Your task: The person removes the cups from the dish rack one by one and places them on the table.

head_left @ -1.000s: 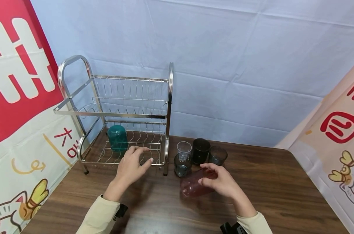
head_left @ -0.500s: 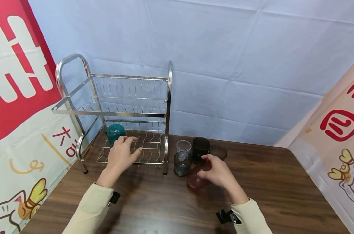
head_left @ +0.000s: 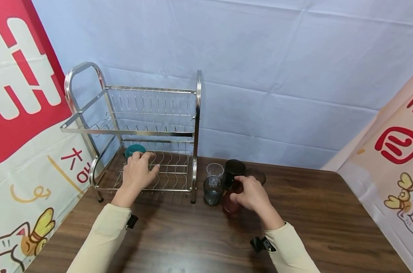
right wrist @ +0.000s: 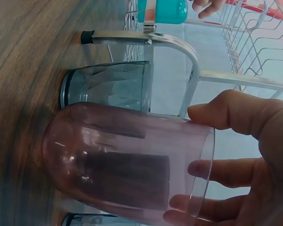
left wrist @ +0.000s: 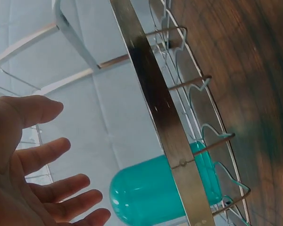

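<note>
A translucent pinkish-red cup point(right wrist: 127, 160) is upright in the right wrist view, its rounded base at the wood surface. My right hand point(head_left: 252, 193) holds it near the rim, thumb on one side and fingers on the other. Close by it stands a grey-blue faceted glass point(right wrist: 108, 87). On the rack's lower tier a teal cup point(left wrist: 146, 193) stands upside down. My left hand point(head_left: 136, 170) is in front of that cup, partly hiding it in the head view. Its fingers are spread and loosely bent, apart from the cup, with nothing in them.
A two-tier metal dish rack point(head_left: 143, 132) stands at the left of the wooden table point(head_left: 193, 242). Right of it cluster a clear glass point(head_left: 215, 170), a black cup point(head_left: 234, 167) and a dark low glass point(head_left: 256, 175). A pale cloth point(head_left: 261, 76) hangs behind.
The pinkish-red cup was tilted over and is now more upright, shifted back towards the other glasses with my right hand. My left hand has moved left, in front of the teal cup.
</note>
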### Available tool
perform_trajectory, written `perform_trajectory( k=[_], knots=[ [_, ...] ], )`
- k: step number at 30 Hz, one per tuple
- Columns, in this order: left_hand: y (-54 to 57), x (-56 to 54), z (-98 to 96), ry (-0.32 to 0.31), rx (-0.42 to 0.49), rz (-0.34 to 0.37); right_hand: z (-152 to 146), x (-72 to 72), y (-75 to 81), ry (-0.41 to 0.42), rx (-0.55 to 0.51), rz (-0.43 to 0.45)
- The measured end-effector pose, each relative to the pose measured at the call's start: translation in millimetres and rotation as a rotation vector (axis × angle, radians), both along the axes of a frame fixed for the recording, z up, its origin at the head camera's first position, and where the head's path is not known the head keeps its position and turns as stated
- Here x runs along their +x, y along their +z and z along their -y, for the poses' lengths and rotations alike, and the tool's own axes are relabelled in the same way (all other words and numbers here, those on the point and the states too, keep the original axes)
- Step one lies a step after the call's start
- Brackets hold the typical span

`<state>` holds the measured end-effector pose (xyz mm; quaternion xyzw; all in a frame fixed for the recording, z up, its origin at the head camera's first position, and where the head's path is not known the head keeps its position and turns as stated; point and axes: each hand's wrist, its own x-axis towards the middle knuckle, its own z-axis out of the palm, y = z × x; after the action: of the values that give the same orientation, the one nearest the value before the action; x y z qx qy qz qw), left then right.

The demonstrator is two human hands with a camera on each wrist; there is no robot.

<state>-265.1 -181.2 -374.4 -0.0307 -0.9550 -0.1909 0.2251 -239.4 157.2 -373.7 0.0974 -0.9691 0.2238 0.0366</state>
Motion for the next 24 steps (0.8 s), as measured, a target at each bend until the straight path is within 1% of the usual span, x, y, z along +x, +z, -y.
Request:
perform_trajectory(
  k=[6,9,16,21,24],
  knots=[
    [0.1,-5.4,3.6,0.025,-0.004,0.013,2,-6.0,-2.4,-0.041,0.019,0.009],
    [2.3,-7.7,6.2,0.038,-0.014,0.017,3,-8.7,-3.4,-0.058,0.026,0.016],
    [7.8,-15.5,11.5,0.065,0.002,0.002,4,-13.5,-3.8,-0.072,0.032,0.03],
    [7.5,-20.6,16.8,0.085,0.0,0.006,6,-15.8,-4.9,-0.092,0.021,0.042],
    [5.9,-23.4,20.9,0.084,0.014,0.001,7,-16.5,-5.2,-0.097,0.01,0.044]
  ],
)
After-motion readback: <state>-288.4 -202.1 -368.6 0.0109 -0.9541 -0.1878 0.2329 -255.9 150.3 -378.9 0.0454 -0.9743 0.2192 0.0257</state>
